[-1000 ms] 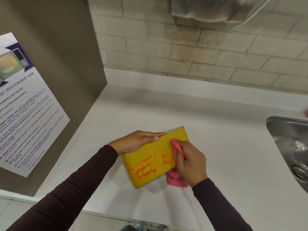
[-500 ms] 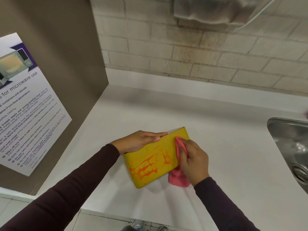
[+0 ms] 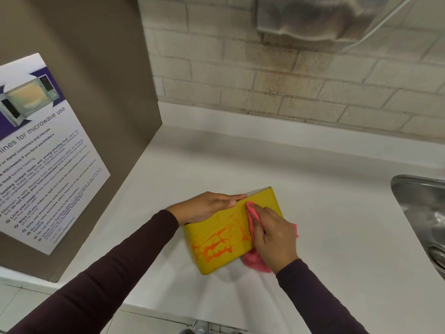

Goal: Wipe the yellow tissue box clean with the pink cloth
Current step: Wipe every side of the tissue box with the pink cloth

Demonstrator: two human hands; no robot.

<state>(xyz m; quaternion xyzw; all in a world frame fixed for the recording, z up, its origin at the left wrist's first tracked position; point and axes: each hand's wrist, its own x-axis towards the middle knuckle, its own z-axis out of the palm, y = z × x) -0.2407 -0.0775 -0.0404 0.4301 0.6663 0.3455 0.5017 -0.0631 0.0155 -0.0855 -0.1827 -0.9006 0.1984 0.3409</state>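
Observation:
A yellow tissue box [image 3: 216,227] smeared with wet orange streaks stands tilted on the white counter [image 3: 337,213]. My left hand [image 3: 207,206] lies flat along the box's upper left edge and steadies it. My right hand [image 3: 274,235] presses the pink cloth [image 3: 251,222] against the box's right part, near the top corner. The lower end of the cloth hangs out below my palm at the box's bottom right corner. Orange streaks cover the middle and lower left of the yellow face.
A brown cabinet side [image 3: 96,92] carrying a microwave-use poster [image 3: 36,153] rises at the left. A steel sink [image 3: 423,220] is sunk into the counter at the right edge. A brick wall [image 3: 289,88] runs behind, with a metal dispenser [image 3: 325,18] mounted above.
My right hand with the pink cloth has slid slightly up and right along the box's right part. The left hand and the box stay in place.

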